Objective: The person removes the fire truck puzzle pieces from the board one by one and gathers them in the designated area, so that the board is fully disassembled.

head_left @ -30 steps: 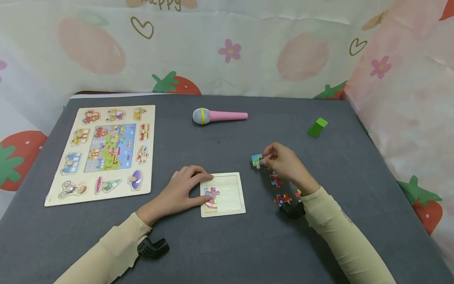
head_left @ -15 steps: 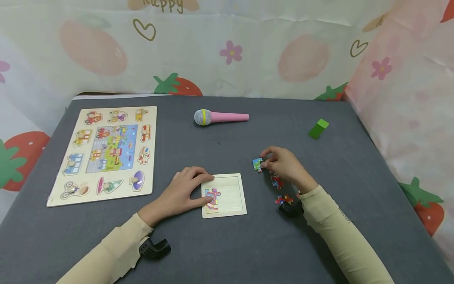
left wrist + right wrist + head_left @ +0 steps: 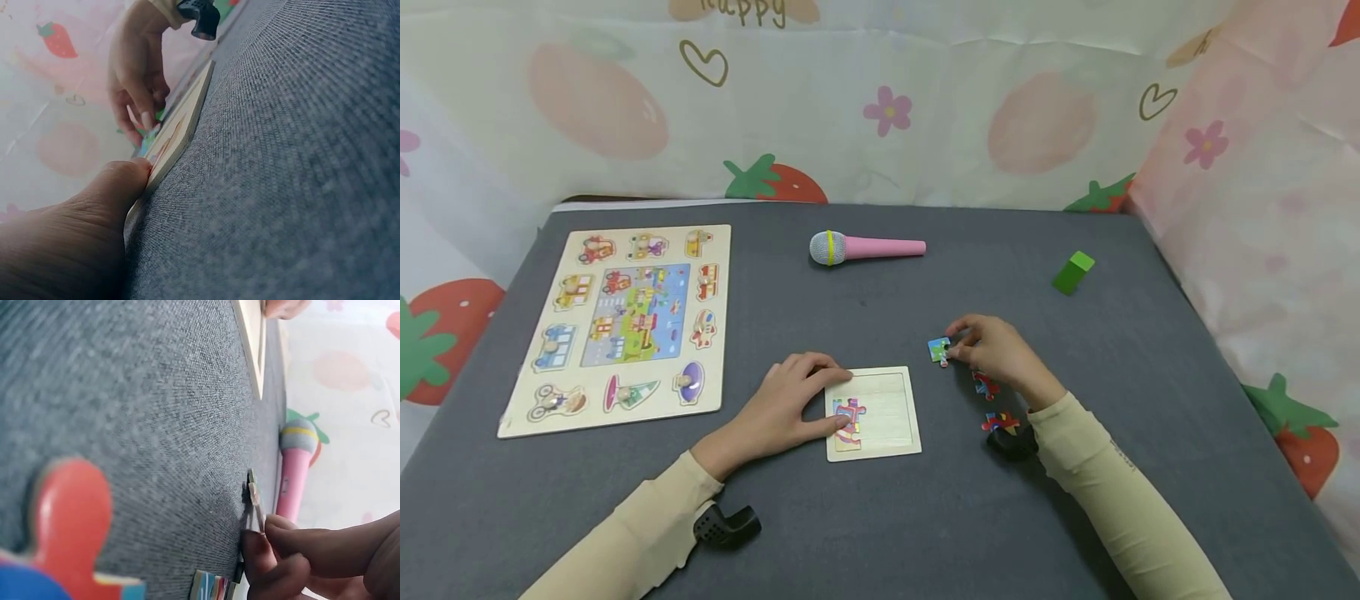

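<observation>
In the head view my left hand (image 3: 786, 402) rests at the left side of a small wooden puzzle tray (image 3: 895, 417). Its thumb presses on a pink-and-purple jigsaw piece (image 3: 849, 427) lying in the tray's left part, and its index fingertip touches the tray near the upper left. To the right of the tray, my right hand (image 3: 996, 350) pinches a blue-and-green jigsaw piece (image 3: 938, 351) by its right edge. The right wrist view shows this piece (image 3: 255, 500) edge-on, tilted off the cloth between thumb and fingertip. Red jigsaw pieces (image 3: 1000, 422) lie beneath the right wrist, partly covered.
A large peg puzzle board (image 3: 617, 400) with vehicle pictures lies at the left. A pink toy microphone (image 3: 883, 247) lies at the back middle, and a green block (image 3: 1072, 272) is at the back right. Grey cloth (image 3: 865, 533) covers the table.
My right hand has shifted slightly left and toward me, and the blue-and-green piece has moved and turned a little with it. The left hand stays in place on the tray.
</observation>
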A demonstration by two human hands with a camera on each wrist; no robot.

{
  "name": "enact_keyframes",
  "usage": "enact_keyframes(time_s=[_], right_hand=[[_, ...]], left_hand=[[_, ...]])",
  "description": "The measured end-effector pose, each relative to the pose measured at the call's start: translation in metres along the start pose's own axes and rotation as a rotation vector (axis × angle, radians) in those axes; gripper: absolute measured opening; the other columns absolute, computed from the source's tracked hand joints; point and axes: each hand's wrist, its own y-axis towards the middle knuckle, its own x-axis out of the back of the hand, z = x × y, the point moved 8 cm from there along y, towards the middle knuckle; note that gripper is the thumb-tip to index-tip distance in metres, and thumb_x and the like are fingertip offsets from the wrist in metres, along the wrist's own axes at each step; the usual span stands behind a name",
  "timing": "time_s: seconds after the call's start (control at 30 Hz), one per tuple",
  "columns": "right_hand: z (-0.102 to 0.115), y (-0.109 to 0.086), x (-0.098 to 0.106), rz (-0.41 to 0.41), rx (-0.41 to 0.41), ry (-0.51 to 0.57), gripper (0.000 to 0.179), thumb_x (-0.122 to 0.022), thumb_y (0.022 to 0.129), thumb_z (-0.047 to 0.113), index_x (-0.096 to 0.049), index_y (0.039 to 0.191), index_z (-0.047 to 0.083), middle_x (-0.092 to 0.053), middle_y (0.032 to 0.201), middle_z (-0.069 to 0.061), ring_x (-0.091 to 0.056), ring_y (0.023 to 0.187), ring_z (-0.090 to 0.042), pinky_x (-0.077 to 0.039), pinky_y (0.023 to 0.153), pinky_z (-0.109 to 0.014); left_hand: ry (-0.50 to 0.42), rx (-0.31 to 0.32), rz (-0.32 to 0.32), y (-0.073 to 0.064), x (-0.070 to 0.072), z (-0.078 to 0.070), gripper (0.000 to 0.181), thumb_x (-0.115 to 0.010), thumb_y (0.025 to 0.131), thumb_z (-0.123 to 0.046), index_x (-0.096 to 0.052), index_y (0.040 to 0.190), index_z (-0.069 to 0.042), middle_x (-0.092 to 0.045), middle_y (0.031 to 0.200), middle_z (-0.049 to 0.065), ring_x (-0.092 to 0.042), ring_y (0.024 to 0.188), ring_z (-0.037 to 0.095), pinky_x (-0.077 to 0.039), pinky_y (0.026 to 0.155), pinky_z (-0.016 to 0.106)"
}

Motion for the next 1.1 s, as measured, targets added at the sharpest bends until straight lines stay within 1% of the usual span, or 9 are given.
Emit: enact_keyframes(time_s=[0.17,0.27,0.4,0.5,0.6,0.7,0.83,0.93,1.1], right_hand=[[0.004,-0.001,0.001,-0.010,0.015,-0.070,0.026,-0.067,0.090,0.015,-0.064,0.114,0.007,-0.066,0.092,-0.011,-0.054,0.065,-0.017,-0.043,0.058,-0.029],[0.005,-0.003,0.003,-0.026,-0.001,-0.053,0.024,-0.065,0.092,0.017,-0.063,0.113,0.007,-0.063,0.092,-0.011,-0.052,0.063,-0.018,-0.043,0.056,-0.030],[0.010,-0.007,0.009,-0.086,-0.003,-0.019,0.020,-0.060,0.095,0.022,-0.063,0.110,0.009,-0.061,0.093,-0.010,-0.052,0.064,-0.020,-0.043,0.055,-0.031],[0.019,-0.012,0.010,-0.110,0.027,-0.003,0.018,-0.059,0.096,0.023,-0.063,0.107,0.010,-0.062,0.094,-0.010,-0.053,0.068,-0.021,-0.044,0.057,-0.032],[0.033,-0.018,0.003,-0.105,0.072,-0.005,0.016,-0.061,0.095,0.023,-0.065,0.104,0.011,-0.063,0.090,-0.008,-0.054,0.067,-0.019,-0.044,0.057,-0.031],[0.048,-0.024,-0.015,-0.056,0.134,-0.028,0.013,-0.062,0.093,0.021,-0.066,0.101,0.012,-0.064,0.085,-0.005,-0.053,0.064,-0.016,-0.043,0.057,-0.029],[0.068,-0.033,-0.047,0.080,0.240,-0.050,0.015,-0.065,0.091,0.019,-0.066,0.103,0.010,-0.062,0.082,-0.002,-0.052,0.063,-0.013,-0.042,0.056,-0.026],[0.079,-0.038,-0.067,0.169,0.294,-0.054,0.020,-0.067,0.090,0.016,-0.064,0.108,0.008,-0.061,0.082,-0.002,-0.053,0.063,-0.013,-0.043,0.057,-0.026],[0.087,-0.038,-0.086,0.216,0.338,-0.116,0.025,-0.070,0.087,0.012,-0.062,0.110,0.008,-0.060,0.085,-0.002,-0.053,0.072,-0.012,-0.044,0.065,-0.025]], left_hand=[[0.004,-0.005,-0.006,0.000,0.000,0.000,0.052,-0.067,0.085,-0.047,-0.058,0.129,-0.021,-0.051,0.125,0.001,-0.046,0.114,0.020,-0.033,0.085,0.040],[0.007,-0.009,-0.009,0.000,0.000,-0.001,0.052,-0.067,0.085,-0.047,-0.058,0.130,-0.021,-0.051,0.125,0.002,-0.046,0.114,0.020,-0.033,0.085,0.040],[0.015,-0.011,0.000,0.000,-0.001,-0.001,0.055,-0.067,0.085,-0.048,-0.057,0.131,-0.020,-0.050,0.126,0.002,-0.046,0.114,0.020,-0.033,0.085,0.040],[0.027,-0.014,0.012,0.000,-0.001,-0.001,0.061,-0.068,0.083,-0.051,-0.055,0.133,-0.020,-0.050,0.127,0.002,-0.045,0.114,0.020,-0.033,0.085,0.040],[0.033,-0.016,0.023,-0.001,-0.001,-0.002,0.067,-0.069,0.079,-0.055,-0.054,0.135,-0.020,-0.049,0.127,0.002,-0.044,0.115,0.019,-0.032,0.085,0.039],[0.031,-0.018,0.034,-0.001,-0.002,-0.002,0.071,-0.069,0.078,-0.058,-0.053,0.135,-0.019,-0.048,0.128,0.001,-0.044,0.115,0.018,-0.032,0.084,0.039],[0.026,-0.019,0.056,-0.001,-0.003,-0.002,0.073,-0.069,0.078,-0.059,-0.051,0.137,-0.019,-0.047,0.131,0.002,-0.042,0.119,0.020,-0.032,0.086,0.041],[0.020,-0.026,0.065,-0.002,-0.003,-0.003,0.075,-0.069,0.078,-0.058,-0.050,0.139,-0.019,-0.045,0.133,0.003,-0.040,0.122,0.022,-0.032,0.087,0.042],[0.008,-0.035,0.061,-0.002,-0.003,-0.003,0.075,-0.070,0.078,-0.057,-0.049,0.139,-0.018,-0.045,0.133,0.003,-0.041,0.120,0.022,-0.031,0.086,0.041]])
